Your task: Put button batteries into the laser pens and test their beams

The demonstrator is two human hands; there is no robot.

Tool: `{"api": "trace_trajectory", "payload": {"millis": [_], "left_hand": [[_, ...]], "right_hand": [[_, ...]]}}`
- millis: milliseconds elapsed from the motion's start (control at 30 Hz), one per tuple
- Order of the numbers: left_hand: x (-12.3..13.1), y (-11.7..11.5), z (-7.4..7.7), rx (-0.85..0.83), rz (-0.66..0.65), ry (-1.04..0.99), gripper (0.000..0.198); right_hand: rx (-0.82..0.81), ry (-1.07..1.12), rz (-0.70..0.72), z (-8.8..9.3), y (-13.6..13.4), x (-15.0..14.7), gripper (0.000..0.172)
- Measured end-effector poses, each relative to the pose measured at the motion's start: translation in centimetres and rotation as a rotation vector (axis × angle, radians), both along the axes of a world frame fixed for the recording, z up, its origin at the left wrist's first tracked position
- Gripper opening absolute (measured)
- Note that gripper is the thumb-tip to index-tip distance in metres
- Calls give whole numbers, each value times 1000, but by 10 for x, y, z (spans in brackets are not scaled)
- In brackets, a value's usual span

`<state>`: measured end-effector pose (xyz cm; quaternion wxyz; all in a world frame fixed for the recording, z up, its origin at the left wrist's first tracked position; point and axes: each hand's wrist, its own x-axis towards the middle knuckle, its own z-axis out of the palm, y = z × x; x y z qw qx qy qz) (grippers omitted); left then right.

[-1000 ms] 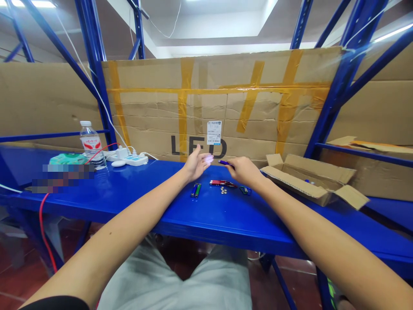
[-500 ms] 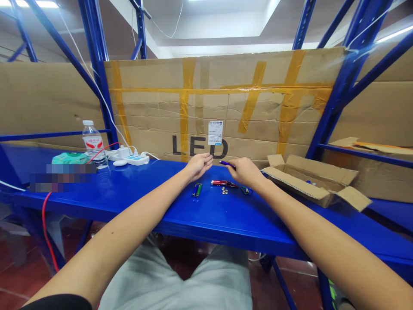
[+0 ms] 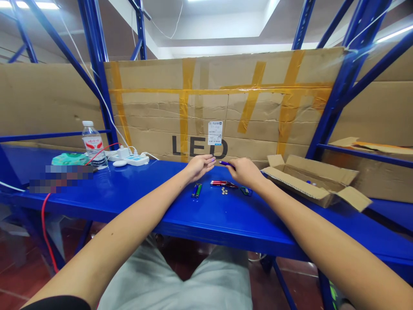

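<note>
My right hand (image 3: 244,170) is closed around a slim purple penlight (image 3: 227,164), its front end pointing left. Just left of that end, my left hand (image 3: 200,167) is held above the table with its fingers stretched out and nothing visible in it. A faint violet tint shows on its fingertips. Below the hands, a red penlight (image 3: 218,183) lies on the blue table (image 3: 206,217) beside several small silver button cells (image 3: 224,190). To their left lie a blue tube (image 3: 195,190) and a green tube (image 3: 198,190), side by side. A small green-and-dark clip-like piece (image 3: 246,191) sits near my right wrist.
An open cardboard box (image 3: 322,178) stands on the right. On the left are a water bottle (image 3: 94,145), a teal pack (image 3: 70,159), and a white power strip (image 3: 137,159) with cables. A large cardboard sheet (image 3: 155,112) and blue rack posts (image 3: 93,38) rise behind.
The fingers of my left hand have shifted slightly to the right and down, and a violet tint now shows on their tips. My right hand has hardly moved.
</note>
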<state>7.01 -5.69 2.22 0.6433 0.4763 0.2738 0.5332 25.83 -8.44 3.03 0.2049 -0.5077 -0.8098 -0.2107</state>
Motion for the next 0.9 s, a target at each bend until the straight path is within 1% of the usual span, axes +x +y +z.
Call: {"api": "trace_trajectory", "payload": {"millis": [200, 333, 433, 633, 767, 900], "left_hand": [[-2, 3, -2, 24, -26, -2, 60], [-2, 3, -1, 20, 24, 26, 52], [-1, 3, -1, 17, 44, 41, 52], [-3, 10, -5, 25, -22, 33, 47], [-5, 12, -7, 29, -43, 47, 44], [-5, 12, -7, 29, -44, 74, 46]], "right_hand": [[-10, -33, -3, 2, -4, -2, 31], [-6, -18, -42, 2, -4, -2, 32], [0, -20, -19, 1, -4, -3, 32], [10, -27, -47, 1, -6, -4, 31], [4, -42, -16, 2, -5, -3, 30], [-3, -52, -79, 1, -4, -3, 31]]}}
